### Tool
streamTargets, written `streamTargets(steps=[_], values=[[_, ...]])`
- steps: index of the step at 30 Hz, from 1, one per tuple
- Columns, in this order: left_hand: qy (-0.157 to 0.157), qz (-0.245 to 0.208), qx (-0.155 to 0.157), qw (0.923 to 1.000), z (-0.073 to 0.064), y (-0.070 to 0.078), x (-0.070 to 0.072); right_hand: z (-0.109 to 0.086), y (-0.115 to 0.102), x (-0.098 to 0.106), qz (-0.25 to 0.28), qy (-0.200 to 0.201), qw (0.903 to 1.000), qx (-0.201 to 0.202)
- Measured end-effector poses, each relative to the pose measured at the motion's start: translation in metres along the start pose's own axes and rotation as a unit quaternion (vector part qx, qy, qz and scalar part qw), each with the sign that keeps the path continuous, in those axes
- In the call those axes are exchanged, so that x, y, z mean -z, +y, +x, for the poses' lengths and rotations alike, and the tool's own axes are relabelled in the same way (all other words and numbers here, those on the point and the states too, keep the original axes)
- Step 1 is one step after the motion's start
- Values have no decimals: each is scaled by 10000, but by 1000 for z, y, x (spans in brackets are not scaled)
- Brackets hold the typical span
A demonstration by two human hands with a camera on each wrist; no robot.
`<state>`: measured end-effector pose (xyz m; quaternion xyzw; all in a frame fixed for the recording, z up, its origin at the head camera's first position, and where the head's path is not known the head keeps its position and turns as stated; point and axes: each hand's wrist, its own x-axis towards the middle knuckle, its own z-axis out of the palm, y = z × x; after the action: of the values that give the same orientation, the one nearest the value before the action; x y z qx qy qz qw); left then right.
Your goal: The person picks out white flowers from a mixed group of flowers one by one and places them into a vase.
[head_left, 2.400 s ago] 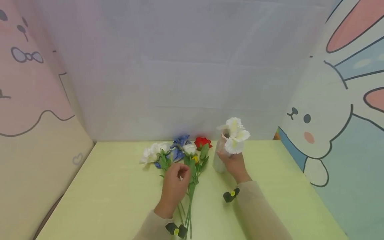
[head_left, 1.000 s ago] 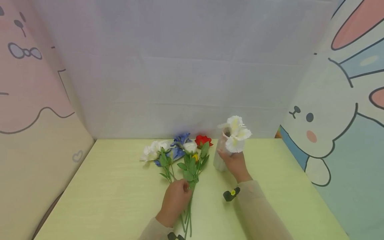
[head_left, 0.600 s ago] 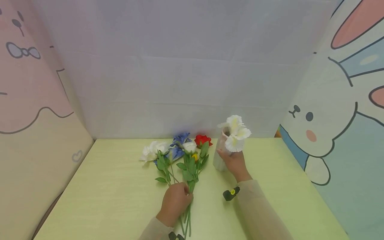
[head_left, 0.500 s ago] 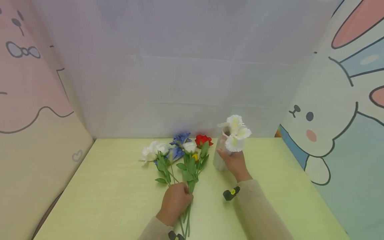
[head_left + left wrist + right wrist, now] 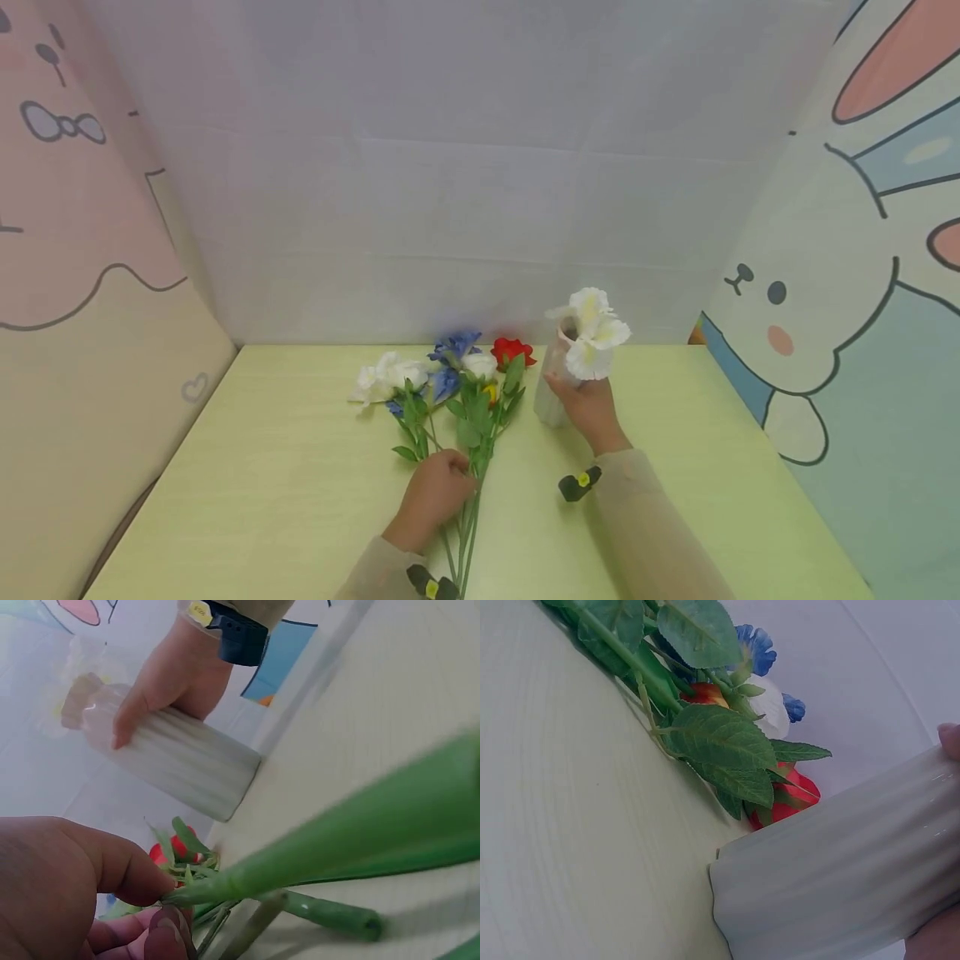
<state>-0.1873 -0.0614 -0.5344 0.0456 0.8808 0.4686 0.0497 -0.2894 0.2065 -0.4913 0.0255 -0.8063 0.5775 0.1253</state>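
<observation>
In the head view my left hand (image 5: pixel 435 493) is over the lower stems of the flowers lying on the table. The left wrist view shows its thumb and index finger pinching a green flower stem (image 5: pixel 330 844). Which bloom tops that stem cannot be told. My right hand (image 5: pixel 592 414) grips a pale fluted vase (image 5: pixel 551 400) around its body, the vase standing on the table. One white flower with yellowish centres (image 5: pixel 592 342) leans out of the vase's mouth to the right. The right wrist view shows the vase's base (image 5: pixel 780 900) near the leaves.
On the table (image 5: pixel 285 500) lie white blooms (image 5: pixel 390 377), blue flowers (image 5: pixel 453 350), a red flower (image 5: pixel 513 352) and a small yellow one (image 5: pixel 491 393), stems toward me. A pale cloth wall (image 5: pixel 465 208) closes the back; printed cartoon panels (image 5: pixel 810 317) flank both sides.
My left hand has come down from the leaves to the lower stems, then shifted slightly up and left in the last half second. My right hand and the vase have stayed in place.
</observation>
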Motion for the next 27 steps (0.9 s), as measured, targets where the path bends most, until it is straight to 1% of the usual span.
streamTargets(steps=[3,6,8,12,14,18,23,27], values=[[-106,-333,70,9994,1,0,4,0,-2,0,-25,-30,9998,-169],[-254,-629,226,9974,1,1,7,-1,-2,0,-67,-36,9997,-219],[-364,-887,314,9949,1,2,9,-1,-1,0,-78,-16,9998,-165],[-582,-1495,467,9859,2,3,10,-1,3,1,-23,34,10000,26],[-647,-1641,497,9831,2,3,11,-1,5,1,-6,42,10000,90],[-813,-1957,474,9761,2,3,12,-1,7,1,-77,63,9998,188],[-1051,-2393,355,9646,4,1,13,0,8,1,-199,81,9994,268],[-1140,-2547,301,9598,5,-1,13,-1,7,1,-242,50,9994,234]])
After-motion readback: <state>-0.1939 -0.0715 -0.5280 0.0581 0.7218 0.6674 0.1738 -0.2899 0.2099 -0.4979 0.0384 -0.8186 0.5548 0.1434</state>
